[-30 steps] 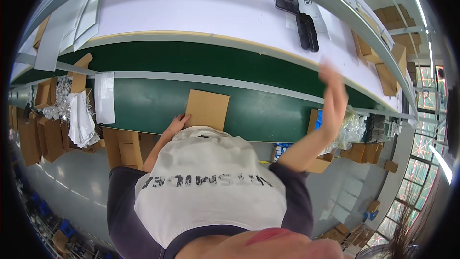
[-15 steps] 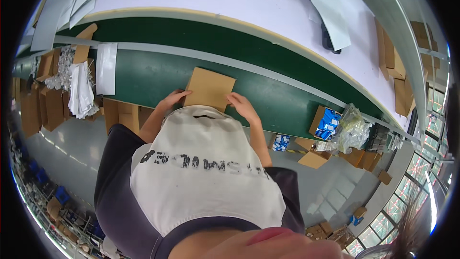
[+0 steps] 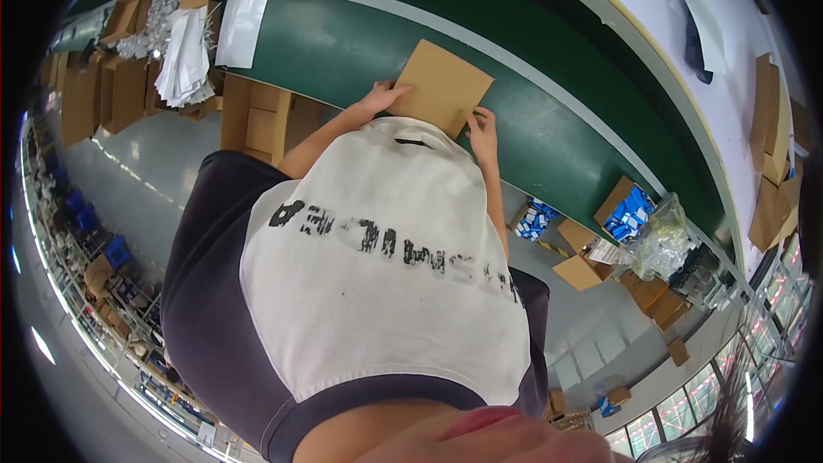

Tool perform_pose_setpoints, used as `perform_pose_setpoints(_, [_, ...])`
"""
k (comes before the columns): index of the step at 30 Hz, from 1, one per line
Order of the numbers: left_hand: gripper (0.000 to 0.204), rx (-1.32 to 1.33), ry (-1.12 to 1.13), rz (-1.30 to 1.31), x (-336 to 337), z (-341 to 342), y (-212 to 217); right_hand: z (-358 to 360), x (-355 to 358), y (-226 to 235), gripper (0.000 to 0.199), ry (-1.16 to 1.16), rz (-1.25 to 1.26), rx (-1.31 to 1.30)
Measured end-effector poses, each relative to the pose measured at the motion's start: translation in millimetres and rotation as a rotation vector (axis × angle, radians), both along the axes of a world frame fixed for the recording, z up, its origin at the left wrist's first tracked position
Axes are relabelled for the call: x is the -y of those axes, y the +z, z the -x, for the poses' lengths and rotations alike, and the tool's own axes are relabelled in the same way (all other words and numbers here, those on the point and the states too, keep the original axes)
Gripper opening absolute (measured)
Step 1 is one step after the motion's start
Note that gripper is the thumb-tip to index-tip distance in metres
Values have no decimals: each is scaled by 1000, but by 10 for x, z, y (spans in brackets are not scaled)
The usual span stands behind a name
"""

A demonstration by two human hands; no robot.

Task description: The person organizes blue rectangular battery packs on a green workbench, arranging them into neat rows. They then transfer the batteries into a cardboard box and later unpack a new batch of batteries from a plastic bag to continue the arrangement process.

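Note:
A shallow brown cardboard box (image 3: 443, 81), closed on its upper face, lies at the near edge of the green bench (image 3: 330, 39) in front of my chest. My left hand (image 3: 382, 96) grips its left side, thumb on top and the other fingers partly hidden beneath. At its right side, my right hand (image 3: 482, 130) holds the near corner between bent fingers. The lower edge of the box is hidden behind my white and dark shirt (image 3: 386, 266).
White plastic bags (image 3: 186, 60) hang at the bench's left end, beside a flat white sheet (image 3: 246, 21). An open carton (image 3: 257, 120) stands below. To the right are a box of blue packets (image 3: 630, 213), clear plastic wrap (image 3: 664, 240) and open cartons (image 3: 583, 267).
The whole view has turned and shifted, so bench, box and hands now appear higher and farther right. Both hands are still on the cardboard box.

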State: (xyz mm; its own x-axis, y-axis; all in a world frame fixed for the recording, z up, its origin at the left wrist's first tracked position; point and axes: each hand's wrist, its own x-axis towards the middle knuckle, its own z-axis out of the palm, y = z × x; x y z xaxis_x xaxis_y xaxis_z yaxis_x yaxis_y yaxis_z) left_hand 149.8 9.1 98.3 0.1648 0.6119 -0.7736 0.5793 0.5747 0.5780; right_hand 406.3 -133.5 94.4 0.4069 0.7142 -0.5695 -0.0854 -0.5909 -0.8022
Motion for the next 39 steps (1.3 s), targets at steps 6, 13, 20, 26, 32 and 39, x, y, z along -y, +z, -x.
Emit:
perform_pose_setpoints(6, [59, 400, 92, 312, -278, 205, -285, -27, 386, -566, 54, 117, 119, -273])
perform_pose_setpoints(13, [65, 246, 220, 298, -265, 131, -294, -126, 440, -418, 45, 121, 171, -522])
perform_pose_setpoints(20, [72, 266, 525, 231, 160, 38, -298, -521, 816, -540, 34, 224, 179, -389])
perform_pose_setpoints(26, [72, 172, 548, 250, 76, 567, -523, -780, 945, -553, 33, 314, 168, -291])
perform_pose_setpoints(32, [59, 80, 517, 58, 253, 578, -224, -1184, 705, -207, 31, 334, 70, -155])
perform_pose_setpoints(39, [39, 180, -150, -398, 592, -650, 1742, -1143, 292, 672, 43, 173, -222, -346])
